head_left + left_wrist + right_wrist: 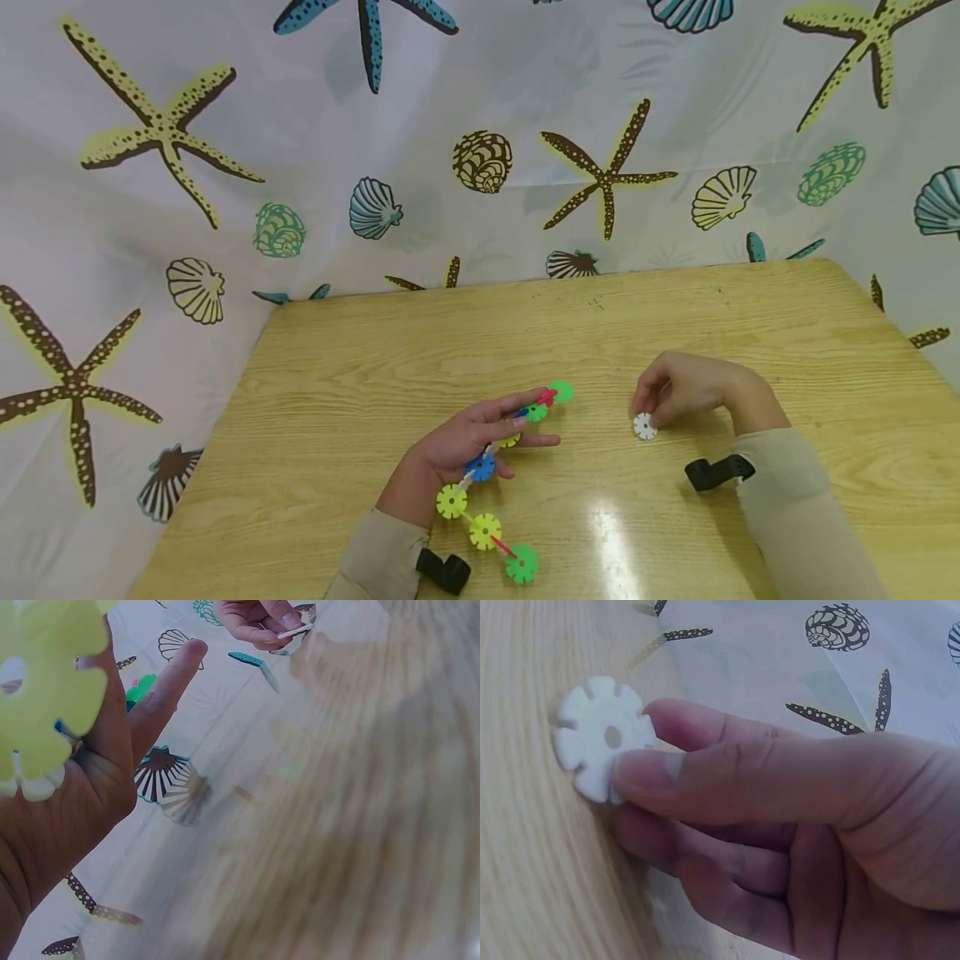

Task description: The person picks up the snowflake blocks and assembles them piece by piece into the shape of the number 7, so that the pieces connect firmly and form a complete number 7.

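A chain of interlocking notched plastic discs (485,532), in yellow, green, blue, white and red, lies along my left hand (471,437). The left thumb presses over the chain near its upper end, while the other fingers stretch out beneath. One yellow disc (45,697) looms large in the left wrist view. Lower down, the chain's near end has a green disc (522,564). To the right, my right hand (693,387) pinches a single white notched disc (604,739) between thumb and fingers, apart from the chain. The disc has a round hole in its middle.
Both hands are over a light wooden table (360,358). Behind and beside it hangs a white cloth (420,100) printed with starfish and shells. Each wrist wears a black strap-mounted device, one on the left (444,572) and one on the right (718,472).
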Motion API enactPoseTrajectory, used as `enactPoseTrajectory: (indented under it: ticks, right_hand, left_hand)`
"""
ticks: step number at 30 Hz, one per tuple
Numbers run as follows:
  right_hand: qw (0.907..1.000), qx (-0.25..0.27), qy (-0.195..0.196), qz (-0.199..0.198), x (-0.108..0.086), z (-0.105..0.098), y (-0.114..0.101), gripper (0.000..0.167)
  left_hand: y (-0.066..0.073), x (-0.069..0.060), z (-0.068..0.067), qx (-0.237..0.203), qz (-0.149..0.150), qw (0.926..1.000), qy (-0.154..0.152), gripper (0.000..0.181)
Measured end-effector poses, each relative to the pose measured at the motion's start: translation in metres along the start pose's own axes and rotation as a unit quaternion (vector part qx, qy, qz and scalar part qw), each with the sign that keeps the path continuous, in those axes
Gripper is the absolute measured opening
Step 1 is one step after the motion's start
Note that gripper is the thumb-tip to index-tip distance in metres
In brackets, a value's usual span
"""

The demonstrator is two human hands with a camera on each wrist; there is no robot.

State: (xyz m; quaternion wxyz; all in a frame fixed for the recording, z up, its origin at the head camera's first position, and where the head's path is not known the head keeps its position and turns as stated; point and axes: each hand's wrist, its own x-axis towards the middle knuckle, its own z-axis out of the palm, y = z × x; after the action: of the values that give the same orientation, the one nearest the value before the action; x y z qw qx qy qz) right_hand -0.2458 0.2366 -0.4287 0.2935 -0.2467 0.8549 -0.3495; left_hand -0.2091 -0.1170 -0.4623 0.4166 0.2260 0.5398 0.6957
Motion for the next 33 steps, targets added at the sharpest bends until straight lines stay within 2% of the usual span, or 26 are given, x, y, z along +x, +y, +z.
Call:
enactPoseTrajectory:
  ticks: [11, 19, 33]
  right_hand:
    - [0.9992, 0.007, 0.033, -0.021, -0.0005, -0.0045, 0.0031, 0.012]
    - [0.9969, 0.042, 0.057, -0.034, 0.0040, -0.0046, 0.0055, 0.015]
    - [0.9941, 0.081, 0.060, -0.041, 0.0088, -0.0022, 0.0071, 0.016]
  left_hand:
    - [0.0003, -0.0001, 0.0006, 0.005, 0.002, 1.0000, -0.002, 0.056]
    - [-0.0013, 0.0016, -0.0006, 0.014, 0.001, 0.9999, 0.001, 0.055]
    - [-0.0017, 0.0029, -0.0006, 0.021, -0.001, 0.9997, 0.013, 0.054]
